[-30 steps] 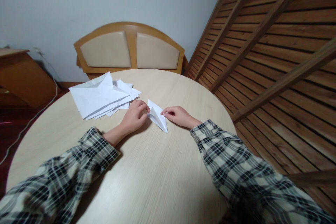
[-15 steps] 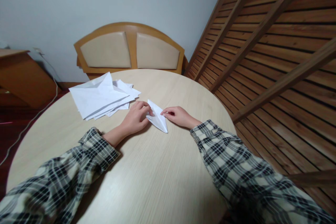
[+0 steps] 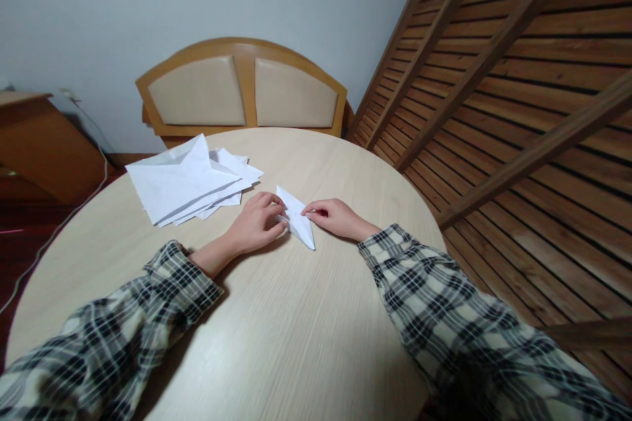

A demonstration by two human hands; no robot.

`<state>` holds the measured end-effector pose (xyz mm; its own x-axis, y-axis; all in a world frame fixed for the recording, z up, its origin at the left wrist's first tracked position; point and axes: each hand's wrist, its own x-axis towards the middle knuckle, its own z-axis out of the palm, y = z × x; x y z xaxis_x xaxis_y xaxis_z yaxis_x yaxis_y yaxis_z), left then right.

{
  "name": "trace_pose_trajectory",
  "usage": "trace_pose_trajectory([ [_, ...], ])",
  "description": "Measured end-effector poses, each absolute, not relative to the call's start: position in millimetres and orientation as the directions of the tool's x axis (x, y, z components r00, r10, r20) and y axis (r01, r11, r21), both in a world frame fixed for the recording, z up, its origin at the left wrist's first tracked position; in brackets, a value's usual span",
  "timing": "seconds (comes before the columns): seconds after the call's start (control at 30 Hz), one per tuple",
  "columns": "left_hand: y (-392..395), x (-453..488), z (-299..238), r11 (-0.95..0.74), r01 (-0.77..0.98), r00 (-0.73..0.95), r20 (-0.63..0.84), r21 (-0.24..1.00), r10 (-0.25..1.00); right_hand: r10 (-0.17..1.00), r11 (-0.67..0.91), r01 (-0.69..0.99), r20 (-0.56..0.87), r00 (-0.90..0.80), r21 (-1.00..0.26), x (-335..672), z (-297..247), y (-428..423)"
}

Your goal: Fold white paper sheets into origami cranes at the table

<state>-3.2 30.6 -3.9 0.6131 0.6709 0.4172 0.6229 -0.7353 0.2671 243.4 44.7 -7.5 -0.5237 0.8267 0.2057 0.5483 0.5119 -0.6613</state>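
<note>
A small white folded paper [image 3: 297, 218], pointed at both ends, lies on the round pale wooden table [image 3: 276, 329]. My left hand [image 3: 257, 223] rests at its left edge with curled fingers pinching and pressing the paper. From the other side, my right hand [image 3: 333, 218] holds the paper's right edge down with closed fingertips. Both arms wear plaid sleeves.
A loose pile of white paper sheets [image 3: 190, 179] lies on the table to the left of my hands. A wooden chair with beige padding [image 3: 241, 89] stands behind the table. Slatted wooden panels [image 3: 518, 92] lean on the right. A cabinet and cable are at left.
My left fingers have slid a little down and right along the paper's left edge. My right hand and the paper stay where they were.
</note>
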Motion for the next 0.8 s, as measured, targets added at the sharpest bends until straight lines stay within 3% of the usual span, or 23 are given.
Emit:
trace_pose_trajectory([
  [0.37,32.1,-0.5,-5.6,-0.691,0.685,0.586,0.389,0.230,0.711,0.836,0.498,0.566,0.189,-0.516,-0.657,242.4,-1.9,41.6],
  [0.8,35.3,-1.5,-9.4,-0.658,0.701,0.518,0.437,0.276,0.735,0.831,0.504,0.552,0.198,-0.520,-0.664,244.2,-7.3,44.8],
])
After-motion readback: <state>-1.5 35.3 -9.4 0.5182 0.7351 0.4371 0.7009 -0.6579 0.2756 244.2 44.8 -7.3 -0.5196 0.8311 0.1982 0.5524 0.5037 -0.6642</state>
